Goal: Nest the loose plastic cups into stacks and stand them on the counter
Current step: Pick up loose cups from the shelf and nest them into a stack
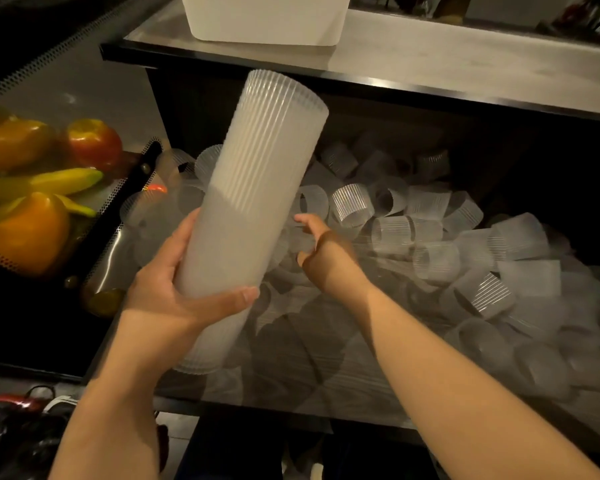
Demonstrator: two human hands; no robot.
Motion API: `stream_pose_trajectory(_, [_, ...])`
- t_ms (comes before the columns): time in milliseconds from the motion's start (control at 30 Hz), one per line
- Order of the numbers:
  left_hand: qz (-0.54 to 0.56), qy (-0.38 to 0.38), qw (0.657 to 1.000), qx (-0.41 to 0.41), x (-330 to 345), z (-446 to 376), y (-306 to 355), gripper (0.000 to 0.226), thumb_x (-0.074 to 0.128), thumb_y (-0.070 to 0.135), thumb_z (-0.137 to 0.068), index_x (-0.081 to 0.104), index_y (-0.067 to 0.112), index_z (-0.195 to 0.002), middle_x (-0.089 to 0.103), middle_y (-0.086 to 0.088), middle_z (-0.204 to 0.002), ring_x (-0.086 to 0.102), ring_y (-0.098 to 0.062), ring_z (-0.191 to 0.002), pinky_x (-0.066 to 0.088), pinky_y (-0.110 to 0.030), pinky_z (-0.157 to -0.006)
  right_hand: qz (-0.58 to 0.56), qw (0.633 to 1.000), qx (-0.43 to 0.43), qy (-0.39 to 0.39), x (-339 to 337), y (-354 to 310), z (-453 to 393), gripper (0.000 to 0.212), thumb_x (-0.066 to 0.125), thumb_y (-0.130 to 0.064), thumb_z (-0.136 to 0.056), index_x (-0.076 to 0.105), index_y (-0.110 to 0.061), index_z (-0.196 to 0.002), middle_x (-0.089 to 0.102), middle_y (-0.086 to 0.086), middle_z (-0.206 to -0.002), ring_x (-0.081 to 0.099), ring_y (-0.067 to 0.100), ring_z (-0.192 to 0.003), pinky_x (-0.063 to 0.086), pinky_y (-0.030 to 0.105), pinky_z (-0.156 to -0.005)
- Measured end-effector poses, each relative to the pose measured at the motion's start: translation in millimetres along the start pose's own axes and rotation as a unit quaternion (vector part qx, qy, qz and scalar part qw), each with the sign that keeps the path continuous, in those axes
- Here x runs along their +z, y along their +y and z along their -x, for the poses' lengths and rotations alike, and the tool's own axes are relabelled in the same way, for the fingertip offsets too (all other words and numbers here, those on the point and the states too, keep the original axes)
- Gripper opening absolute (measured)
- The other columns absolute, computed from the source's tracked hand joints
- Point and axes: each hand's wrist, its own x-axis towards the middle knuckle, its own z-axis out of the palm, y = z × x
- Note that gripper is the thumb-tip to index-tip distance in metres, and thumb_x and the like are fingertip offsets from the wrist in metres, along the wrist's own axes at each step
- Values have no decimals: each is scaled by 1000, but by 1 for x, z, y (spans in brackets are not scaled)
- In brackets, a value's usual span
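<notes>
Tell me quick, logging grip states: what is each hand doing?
Left hand: grips the tall stack of nested ribbed cups.
Right hand: open, reaching over the loose cups, holding nothing.

Over to the left, a perforated metal tray [125, 216] holds a red apple [96, 143], orange-yellow bell peppers [25, 230] and a yellow banana [63, 180]. A white rectangular plastic tub [267, 19] sits on the pale grey counter [465, 67] behind.
</notes>
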Motion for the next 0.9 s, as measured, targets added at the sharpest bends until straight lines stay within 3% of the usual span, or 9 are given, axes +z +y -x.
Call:
stream_pose_trajectory(100, [-17,4,1000,-10,-4,0,-1,91,85,56,-40,43,79,-117,60,37,-116,61,9,-106,55,-10,-69,85,996,9,-23,21,4,-8,66,55,-18,-93,29,-40,-149,50,4,-142,54,27,-121,47,40,-100])
stream_pose_trajectory(167, [-16,3,1000,-15,-6,1,0,90,86,55,-39,42,81,-114,59,38,-115,60,9,-106,56,-12,-69,105,994,-4,-17,33,9,-13,60,54,-28,-95,30,-40,-150,54,6,-138,52,28,-124,45,39,-101])
stream_pose_trajectory(333, [-21,9,1000,-18,-11,2,-1,97,86,56,-40,44,73,-126,61,26,-123,62,-2,-112,58,-27,-82,89,994,-23,66,47,12,-27,38,36,-44,-102,54,-37,-135,70,2,-115,63,28,-106,50,37,-86])
stream_pose_trajectory(433, [-27,4,999,-18,-13,3,-2,103,87,56,-41,44,65,-134,61,23,-125,63,-5,-113,59,-33,-85,57,993,-27,101,38,5,-26,34,40,-43,-102,65,-27,-120,72,2,-101,65,26,-96,51,36,-84])
stream_pose_trajectory(600, [-20,-22,999,-20,-14,7,-1,103,90,57,-38,45,70,-129,61,24,-125,62,-9,-115,58,-38,-89,-76,978,-40,191,-14,-5,-12,17,50,-25,-101,63,-26,-113,64,-8,-86,57,2,-72,41,13,-61])
stream_pose_trajectory(667, [-28,-34,999,-22,-13,9,0,103,90,58,-36,44,73,-127,59,28,-124,61,-3,-114,56,-36,-89,-124,963,-56,232,-51,-12,-2,14,52,-18,-99,59,-26,-108,62,-5,-78,56,-1,-64,45,18,-56])
stream_pose_trajectory(733, [-39,-45,998,-24,-10,10,2,99,87,56,-35,43,77,-122,57,36,-119,59,7,-107,52,-26,-85,-180,948,-64,255,-91,-22,6,15,55,-15,-97,57,-22,-109,67,0,-85,64,6,-69,53,22,-57])
stream_pose_trajectory(800, [-50,-60,997,-20,-6,12,6,98,86,58,-35,43,78,-121,56,39,-117,57,12,-104,48,-20,-81,-262,921,-56,282,-130,-36,14,17,55,-8,-95,61,-18,-108,69,3,-86,62,8,-59,49,20,-49])
stream_pose_trajectory(900, [-70,-90,993,-19,-3,13,10,99,85,61,-36,40,78,-123,52,41,-119,54,14,-105,49,-23,-81,-454,866,-48,205,-175,-55,29,27,40,-5,-95,65,-17,-94,60,0,-60,48,8,-46,38,20,-44])
